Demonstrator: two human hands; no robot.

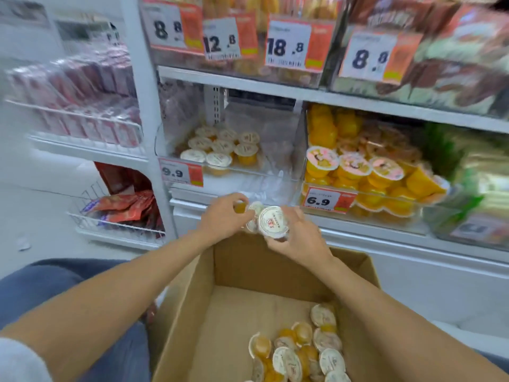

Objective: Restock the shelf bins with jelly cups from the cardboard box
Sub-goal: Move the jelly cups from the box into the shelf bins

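An open cardboard box (209, 282) stands in front of me, with several orange jelly cups (303, 351) lying at its bottom right. Above the box's far edge, my left hand (224, 216) grips jelly cups (254, 209). Beside it my right hand (298, 238) holds a white-lidded jelly cup (273, 222), lid towards me. A clear shelf bin (278, 150) marked 9.9 sits just above the hands. Several of the same cups (220, 150) fill its left part.
To the right, a bin marked 6.9 holds bigger orange cups with pink lids (355, 166). Price tags (286, 45) hang on the shelf above. At left stand wire racks with red packets (124, 208). My knee in blue trousers (41, 285) is at lower left.
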